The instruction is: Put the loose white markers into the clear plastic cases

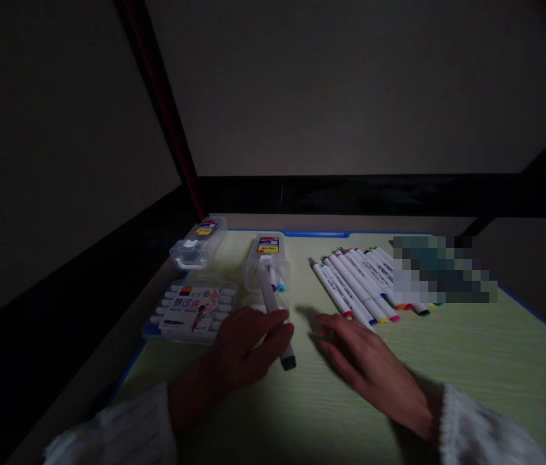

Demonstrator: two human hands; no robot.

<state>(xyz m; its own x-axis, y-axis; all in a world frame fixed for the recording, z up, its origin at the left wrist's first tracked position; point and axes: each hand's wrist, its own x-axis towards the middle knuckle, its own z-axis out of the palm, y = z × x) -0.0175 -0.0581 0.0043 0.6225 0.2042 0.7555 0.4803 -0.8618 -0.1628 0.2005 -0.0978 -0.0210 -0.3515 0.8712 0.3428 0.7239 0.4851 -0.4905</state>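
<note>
My left hand point(246, 345) is closed around a white marker point(273, 303) with a dark cap, whose far end reaches into a clear plastic case point(267, 258) that holds other markers. My right hand point(364, 365) lies flat on the pale green table point(471, 361), fingers stretched out, holding nothing. Its fingertips are close to the near ends of a row of several white markers point(364, 284) with coloured caps.
A flat pack of markers point(190, 310) lies at the left of the table. Behind it lies a second clear case point(198, 245). A blurred patch point(442, 271) covers something at the right end of the marker row. Dark rails and a wall stand behind the table.
</note>
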